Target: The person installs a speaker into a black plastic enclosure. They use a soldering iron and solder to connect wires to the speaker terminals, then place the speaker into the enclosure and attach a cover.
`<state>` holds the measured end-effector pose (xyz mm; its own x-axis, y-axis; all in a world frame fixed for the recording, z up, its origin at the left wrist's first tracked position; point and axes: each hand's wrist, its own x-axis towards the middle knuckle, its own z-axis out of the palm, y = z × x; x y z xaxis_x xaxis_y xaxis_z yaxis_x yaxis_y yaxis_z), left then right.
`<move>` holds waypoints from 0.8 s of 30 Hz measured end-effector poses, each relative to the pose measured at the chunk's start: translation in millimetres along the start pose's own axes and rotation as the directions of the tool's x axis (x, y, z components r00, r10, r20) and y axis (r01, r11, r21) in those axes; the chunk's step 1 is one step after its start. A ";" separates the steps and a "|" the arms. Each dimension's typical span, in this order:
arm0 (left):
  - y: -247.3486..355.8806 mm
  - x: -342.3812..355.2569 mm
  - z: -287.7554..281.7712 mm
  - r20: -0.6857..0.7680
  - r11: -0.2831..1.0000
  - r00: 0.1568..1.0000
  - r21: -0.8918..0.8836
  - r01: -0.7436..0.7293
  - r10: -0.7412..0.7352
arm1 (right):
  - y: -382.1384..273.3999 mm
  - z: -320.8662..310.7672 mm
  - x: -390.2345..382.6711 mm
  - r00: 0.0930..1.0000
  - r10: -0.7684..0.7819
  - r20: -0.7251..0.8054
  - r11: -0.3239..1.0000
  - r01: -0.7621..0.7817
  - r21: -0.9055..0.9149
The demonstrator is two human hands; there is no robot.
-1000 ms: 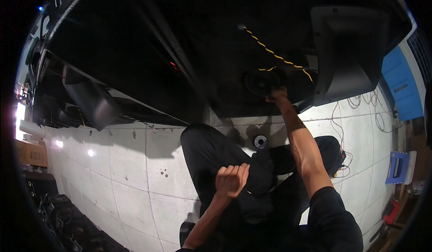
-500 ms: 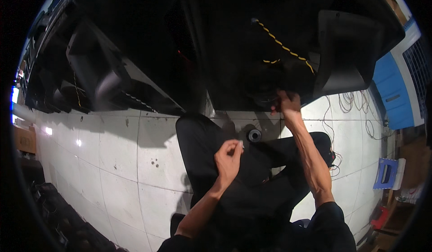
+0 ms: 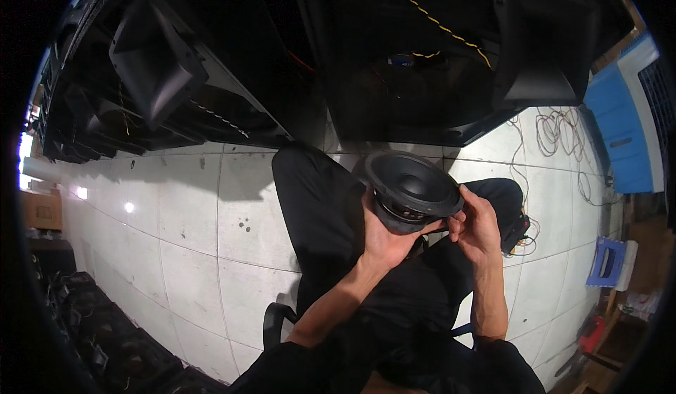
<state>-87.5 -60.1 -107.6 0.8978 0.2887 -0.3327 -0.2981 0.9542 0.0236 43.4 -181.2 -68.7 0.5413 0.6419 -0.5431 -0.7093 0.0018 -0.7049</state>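
Observation:
A round black speaker driver (image 3: 414, 181) is held above my lap, cone facing up and slightly tilted. My left hand (image 3: 386, 240) cups it from below and along its left side, the thumb up against the frame. On its right, the fingers of my right hand (image 3: 480, 228) are closed on the rim. Just ahead stands a large black speaker cabinet (image 3: 352, 105), its dark inside facing me. A yellow-and-black twisted wire (image 3: 451, 33) hangs loose in it, beside a black horn (image 3: 546, 56) at the right.
More black cabinets with horns (image 3: 156, 66) line the far left. Loose cables (image 3: 556, 130) lie on the tiled floor near a blue crate (image 3: 623, 137). A purple stool (image 3: 605, 264) stands at the right. Several drivers (image 3: 105, 330) sit at the lower left.
My right hand has come back from the cabinet, and the driver is now over my lap. My left hand has moved under it. The view has tilted down somewhat.

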 end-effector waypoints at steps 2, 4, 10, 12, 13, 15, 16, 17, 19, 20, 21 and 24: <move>9.6 -8.6 4.5 0.037 0.984 0.998 0.168 -0.057 0.051 | 8.1 -3.6 1.3 0.999 -0.052 -0.013 0.999 0.052 -0.012; 17.8 -16.4 15.5 -0.084 0.951 0.988 0.293 -0.103 0.133 | 13.7 -5.9 0.2 0.986 -0.127 -0.106 0.991 0.122 -0.049; 28.9 -31.9 46.3 -0.169 0.868 0.911 0.408 -0.284 0.377 | 25.8 -3.3 -8.1 0.970 -0.215 -0.115 0.968 0.196 -0.154; 33.3 -34.1 47.3 -0.162 0.910 0.926 0.304 -0.283 0.342 | 28.8 3.4 -13.7 0.970 -0.227 -0.084 0.956 0.205 -0.210; 35.0 -35.0 48.0 -0.157 0.927 0.933 0.251 -0.280 0.324 | 29.4 7.7 -16.3 0.970 -0.232 -0.068 0.948 0.210 -0.238; 34.2 -37.5 53.2 -0.197 0.940 0.933 0.225 -0.255 0.300 | 30.8 15.6 -19.7 0.969 -0.243 -0.042 0.929 0.220 -0.298; 34.2 -38.6 54.7 -0.217 0.947 0.933 0.211 -0.243 0.288 | 32.6 19.0 -19.7 0.967 -0.251 -0.033 0.916 0.227 -0.331; 34.2 -39.2 51.1 -0.211 0.953 0.940 0.202 -0.225 0.267 | 33.1 21.8 -19.8 0.966 -0.259 -0.022 0.900 0.233 -0.368; 33.7 -40.5 40.5 -0.197 0.965 0.955 0.185 -0.187 0.223 | 35.0 23.0 -19.7 0.961 -0.274 -0.028 0.885 0.241 -0.398; 32.9 -41.9 44.4 -0.214 0.966 0.952 0.189 -0.177 0.217 | 35.1 21.0 -20.1 0.957 -0.286 -0.041 0.879 0.245 -0.409; 32.3 -44.8 51.2 -0.231 0.967 0.950 0.192 -0.166 0.209 | 35.0 18.4 -21.0 0.953 -0.298 -0.054 0.873 0.249 -0.420; 38.8 -57.5 45.7 -0.141 0.956 0.964 0.222 -0.189 0.224 | 28.0 4.0 -28.5 0.927 -0.366 -0.077 0.859 0.305 -0.411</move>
<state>-135.9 -36.2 -44.5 0.7535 0.4809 -0.4483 -0.3831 0.8753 0.2951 6.3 -196.4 -71.0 0.7965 0.5357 -0.2804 -0.2585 -0.1176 -0.9588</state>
